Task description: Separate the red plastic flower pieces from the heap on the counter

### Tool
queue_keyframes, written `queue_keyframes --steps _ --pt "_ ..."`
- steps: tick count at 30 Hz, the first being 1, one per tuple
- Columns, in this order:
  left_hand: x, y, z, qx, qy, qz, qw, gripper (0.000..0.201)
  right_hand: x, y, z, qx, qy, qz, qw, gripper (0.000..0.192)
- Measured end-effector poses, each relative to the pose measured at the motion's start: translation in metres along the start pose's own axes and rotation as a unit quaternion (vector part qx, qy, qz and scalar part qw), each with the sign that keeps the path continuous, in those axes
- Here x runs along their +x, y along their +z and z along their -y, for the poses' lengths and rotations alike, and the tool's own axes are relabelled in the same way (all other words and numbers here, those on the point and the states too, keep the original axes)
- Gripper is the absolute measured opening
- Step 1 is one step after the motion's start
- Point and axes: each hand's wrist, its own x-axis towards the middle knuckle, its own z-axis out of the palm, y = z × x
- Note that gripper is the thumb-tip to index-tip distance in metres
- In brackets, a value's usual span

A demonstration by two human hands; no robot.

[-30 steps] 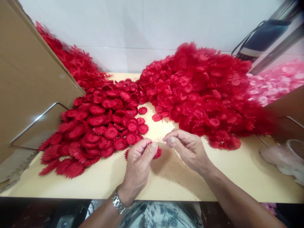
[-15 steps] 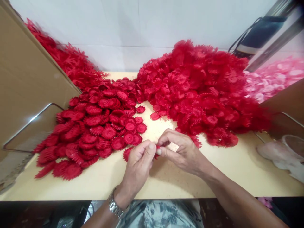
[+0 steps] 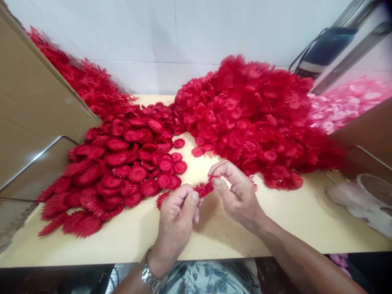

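Between the left hand [image 3: 175, 220] and right hand [image 3: 238, 197], both pinched closed on its ends, a red, fringed, cloth-like piece [image 3: 202, 189] seems light, pliable, best held gently there.

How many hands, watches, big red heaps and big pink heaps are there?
Hands: 2 (left hand, right hand)
Watch: 1
Big red heaps: 3 (left heap, right heap, spiky back heap)
Big pink heap: 1
Total: 7
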Motion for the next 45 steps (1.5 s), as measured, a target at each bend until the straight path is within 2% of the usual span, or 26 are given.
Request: queue_keyframes --steps 3,5,8,9,10,13,15,17,19,21,22,23,24,26,28,33,38,42,45 --pt "0.0 -0.002 -0.005 0.013 0.02 0.012 1.0 0.026 0.003 -0.005 0.001 -0.014 0.005 -0.029 0.999 0.007" --pt "0.0 -0.005 -0.008 0.022 0.035 0.007 0.999 0.026 0.009 -0.015 0.001 -0.016 0.003 -0.065 0.998 0.008" --pt "0.001 -0.01 -0.014 0.043 0.062 -0.015 0.997 0.025 0.02 -0.044 -0.002 -0.082 0.0 -0.203 0.976 0.009" --pt "0.001 -0.011 -0.016 0.059 0.069 -0.011 0.996 0.024 0.025 -0.055 -0.004 -0.15 -0.005 -0.241 0.959 0.008" --pt "0.002 -0.012 -0.019 0.079 0.075 0.0 0.994 0.024 0.029 -0.067 -0.008 -0.238 -0.011 -0.252 0.938 0.008" --pt "0.006 -0.012 -0.024 0.135 0.084 0.034 0.987 0.024 0.037 -0.096 -0.024 -0.478 -0.054 -0.21 0.851 0.01" --pt "0.008 -0.011 -0.026 0.147 0.082 0.033 0.985 0.021 0.038 -0.107 -0.033 -0.561 -0.068 -0.175 0.806 0.012" --pt "0.009 -0.011 -0.026 0.145 0.077 0.027 0.986 0.019 0.036 -0.111 -0.035 -0.581 -0.071 -0.162 0.794 0.017" --pt "0.01 -0.011 -0.026 0.14 0.074 0.024 0.987 0.017 0.032 -0.106 -0.027 -0.538 -0.089 -0.185 0.817 0.018" --pt "0.011 -0.01 -0.025 0.136 0.073 0.023 0.988 0.015 0.027 -0.091 -0.012 -0.424 -0.097 -0.18 0.883 0.015" --pt "0.011 -0.009 -0.025 0.135 0.073 0.024 0.988 0.015 0.025 -0.081 -0.004 -0.344 -0.089 -0.144 0.923 0.013" --pt "0.011 -0.008 -0.025 0.135 0.073 0.026 0.988 0.014 0.023 -0.07 0.004 -0.259 -0.073 -0.083 0.96 0.011" --pt "0.011 -0.007 -0.024 0.135 0.075 0.03 0.988 0.014 0.021 -0.06 0.01 -0.185 -0.048 -0.002 0.982 0.01" --pt "0.01 -0.005 -0.023 0.134 0.081 0.037 0.987 0.014 0.017 -0.04 0.018 -0.102 -0.006 0.127 0.987 0.007" --pt "0.009 -0.004 -0.021 0.117 0.076 0.038 0.989 0.015 0.013 -0.026 0.018 -0.089 0.017 0.168 0.982 0.009" --pt "0.009 -0.001 -0.015 0.018 0.036 0.035 0.999 0.017 0.007 -0.012 0.01 -0.143 -0.011 0.105 0.984 0.017" --pt "0.011 -0.001 -0.007 0.016 0.065 -0.039 0.997 0.003 0.005 -0.007 0.014 -0.118 -0.042 0.109 0.986 0.018" --pt "0.011 -0.006 -0.005 -0.007 0.058 -0.032 0.998 0.007 0.004 -0.009 0.018 -0.136 -0.069 0.112 0.982 0.019" --pt "0.01 -0.007 -0.009 -0.014 0.028 -0.026 0.999 0.016 0.004 -0.012 0.016 -0.141 -0.054 0.087 0.985 0.017"
